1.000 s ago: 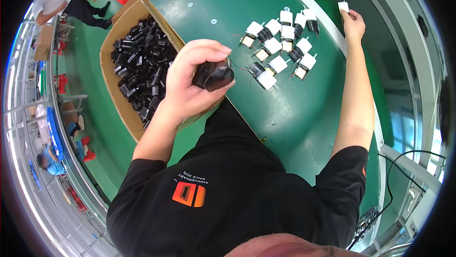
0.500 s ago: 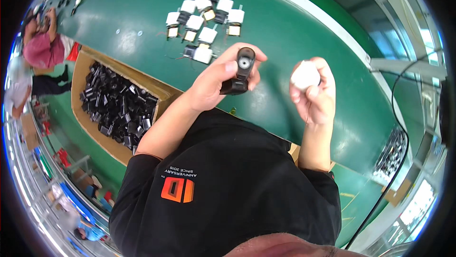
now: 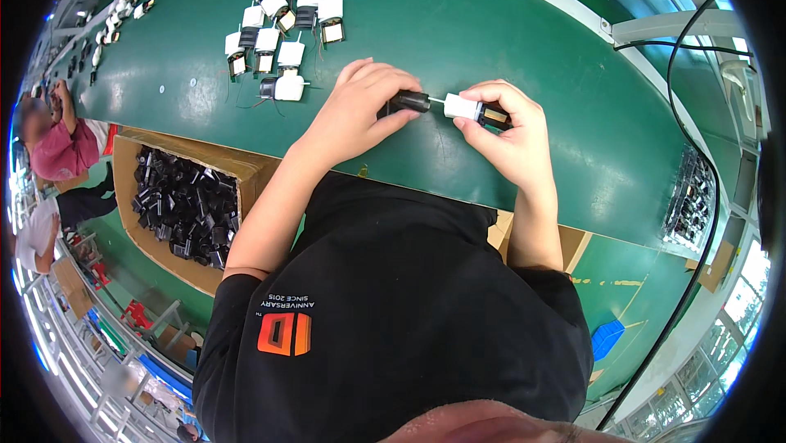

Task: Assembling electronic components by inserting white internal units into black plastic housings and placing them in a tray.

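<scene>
Above the green table, my left hand (image 3: 358, 110) is closed round a black plastic housing (image 3: 415, 101), whose open end faces right. My right hand (image 3: 513, 126) grips a small white-and-black motor unit (image 3: 463, 106) between thumb and fingers. A thin pale shaft (image 3: 436, 100) sticks out of the white part and points left, its tip at or just by the end of the black housing. Whether the tip has entered the housing I cannot tell. My left fingers cover most of the housing.
Several similar white-and-black units (image 3: 290, 55) with thin wires lie at the table's far left. A cardboard box (image 3: 168, 260) of black housings stands beside the near left edge. Small parts in a clear bag (image 3: 689, 197) lie far right. A person (image 3: 65, 148) works at the left.
My hands have come closer together. The housing has turned from facing up to facing right, and the motor unit has turned so its shaft points left toward it.
</scene>
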`<move>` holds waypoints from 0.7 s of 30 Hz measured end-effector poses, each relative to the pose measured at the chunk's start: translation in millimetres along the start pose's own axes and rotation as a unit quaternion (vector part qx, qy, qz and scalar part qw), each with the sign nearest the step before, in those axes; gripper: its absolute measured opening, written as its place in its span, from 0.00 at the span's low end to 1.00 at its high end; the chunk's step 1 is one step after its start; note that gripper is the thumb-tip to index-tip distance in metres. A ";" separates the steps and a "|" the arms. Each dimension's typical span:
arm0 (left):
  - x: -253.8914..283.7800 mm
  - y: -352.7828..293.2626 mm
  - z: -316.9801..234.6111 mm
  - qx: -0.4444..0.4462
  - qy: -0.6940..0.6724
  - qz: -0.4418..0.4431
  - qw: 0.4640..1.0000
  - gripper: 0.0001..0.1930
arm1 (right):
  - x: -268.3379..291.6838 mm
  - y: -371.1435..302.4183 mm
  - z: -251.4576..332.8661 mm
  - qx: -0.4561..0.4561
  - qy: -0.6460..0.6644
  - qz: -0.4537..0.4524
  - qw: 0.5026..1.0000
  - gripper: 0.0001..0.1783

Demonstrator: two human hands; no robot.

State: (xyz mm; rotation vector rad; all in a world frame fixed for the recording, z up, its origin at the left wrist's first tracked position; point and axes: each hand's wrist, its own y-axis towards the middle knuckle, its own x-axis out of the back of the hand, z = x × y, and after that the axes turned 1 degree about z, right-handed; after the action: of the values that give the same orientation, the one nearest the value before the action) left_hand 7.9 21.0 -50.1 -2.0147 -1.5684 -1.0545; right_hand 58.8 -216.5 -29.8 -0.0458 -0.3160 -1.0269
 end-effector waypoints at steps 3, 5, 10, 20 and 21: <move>1.2 -0.3 -4.6 0.046 -0.247 -0.050 0.967 0.19 | 7.0 0.6 13.4 0.020 0.011 0.022 1.000 0.14; 5.4 0.1 -7.5 0.011 -0.230 -0.057 0.971 0.19 | 5.8 3.3 20.9 0.022 0.016 0.018 0.999 0.14; 24.7 11.3 -23.1 -0.072 -0.128 -0.050 0.988 0.20 | 6.5 2.3 33.0 0.040 -0.021 0.023 0.999 0.15; 23.6 16.2 -26.4 -0.033 -0.172 0.018 0.984 0.20 | 7.5 0.6 30.4 -0.083 0.086 0.012 0.993 0.13; 23.7 16.2 -25.7 -0.036 -0.181 0.025 0.982 0.20 | 7.9 -0.7 29.3 -0.104 0.106 0.011 0.989 0.13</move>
State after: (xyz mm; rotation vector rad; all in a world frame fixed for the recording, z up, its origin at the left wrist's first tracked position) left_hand 17.0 13.9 -13.3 -2.3870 -1.6595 -0.7660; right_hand 55.1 -218.1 0.3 -0.1275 -0.0131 -1.0309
